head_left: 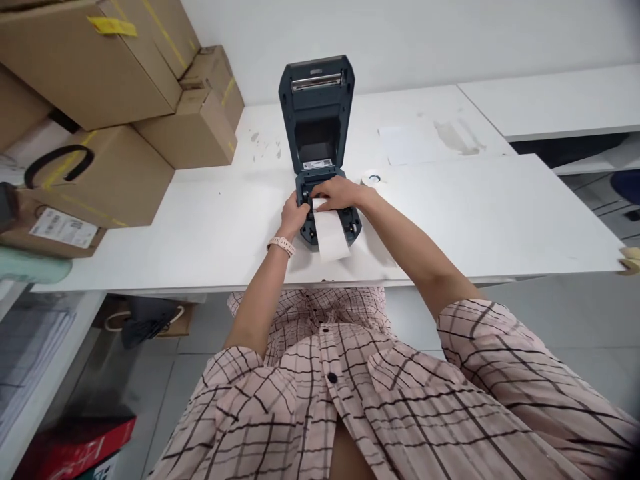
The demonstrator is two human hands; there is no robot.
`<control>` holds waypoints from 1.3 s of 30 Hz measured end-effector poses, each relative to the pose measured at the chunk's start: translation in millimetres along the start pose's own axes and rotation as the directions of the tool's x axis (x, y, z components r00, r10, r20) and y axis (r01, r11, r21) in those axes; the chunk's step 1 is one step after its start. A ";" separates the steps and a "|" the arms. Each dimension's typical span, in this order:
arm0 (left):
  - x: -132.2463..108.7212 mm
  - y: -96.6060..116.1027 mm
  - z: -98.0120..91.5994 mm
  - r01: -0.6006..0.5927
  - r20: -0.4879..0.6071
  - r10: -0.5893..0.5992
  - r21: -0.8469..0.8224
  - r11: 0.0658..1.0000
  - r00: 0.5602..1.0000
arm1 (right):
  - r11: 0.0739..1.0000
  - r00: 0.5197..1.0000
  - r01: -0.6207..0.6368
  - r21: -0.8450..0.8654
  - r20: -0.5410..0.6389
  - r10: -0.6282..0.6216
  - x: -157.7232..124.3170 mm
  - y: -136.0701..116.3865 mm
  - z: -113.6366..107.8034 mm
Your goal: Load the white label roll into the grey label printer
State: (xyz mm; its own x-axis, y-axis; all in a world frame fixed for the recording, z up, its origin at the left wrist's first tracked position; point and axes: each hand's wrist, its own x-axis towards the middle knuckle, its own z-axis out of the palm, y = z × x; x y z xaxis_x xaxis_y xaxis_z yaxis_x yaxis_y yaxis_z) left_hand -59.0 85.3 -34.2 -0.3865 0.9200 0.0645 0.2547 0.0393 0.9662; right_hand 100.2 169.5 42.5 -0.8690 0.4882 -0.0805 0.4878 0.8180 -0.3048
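Observation:
A dark label printer (324, 110) stands on the white table with its lid raised toward the wall. Inside its lower body is a white label roll (319, 203), and a strip of labels (331, 240) hangs from it over the front edge. My left hand (294, 217) is closed around the printer's left side, its thumb reaching inside next to the roll. From the right, my right hand (337, 192) reaches over the roll with bent fingers on it. Part of the roll is hidden under those fingers.
Cardboard boxes (140, 173) are stacked at the table's left end. Just right of the printer lies a small white roll (371, 178). A pale sheet (397, 145) lies farther back. The table's front edge (450, 277) runs close to my body.

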 end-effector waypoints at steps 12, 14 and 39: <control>-10.1 0.7 1.4 0.060 0.027 -0.056 -0.164 0.985 0.998 | 0.985 0.939 0.077 0.152 -0.344 -0.020 -103.7 -52.7 52.7; -11.2 3.3 1.6 0.089 0.044 -0.081 -0.224 0.971 0.996 | 0.984 0.926 0.074 0.161 -0.376 -0.008 -109.9 -55.0 63.0; -19.1 13.4 -0.9 0.187 0.103 -0.165 -0.263 0.946 0.981 | 0.972 0.921 0.069 0.225 -0.390 0.025 -118.9 -64.1 63.5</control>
State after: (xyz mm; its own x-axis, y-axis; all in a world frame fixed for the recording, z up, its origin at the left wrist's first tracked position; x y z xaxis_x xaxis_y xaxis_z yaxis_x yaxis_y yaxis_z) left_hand -49.0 68.0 -22.3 -0.3293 0.9364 -0.1215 -0.0645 0.1060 0.9923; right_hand 167.0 39.7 11.3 -0.7556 0.5883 0.2879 0.3958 0.7604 -0.5149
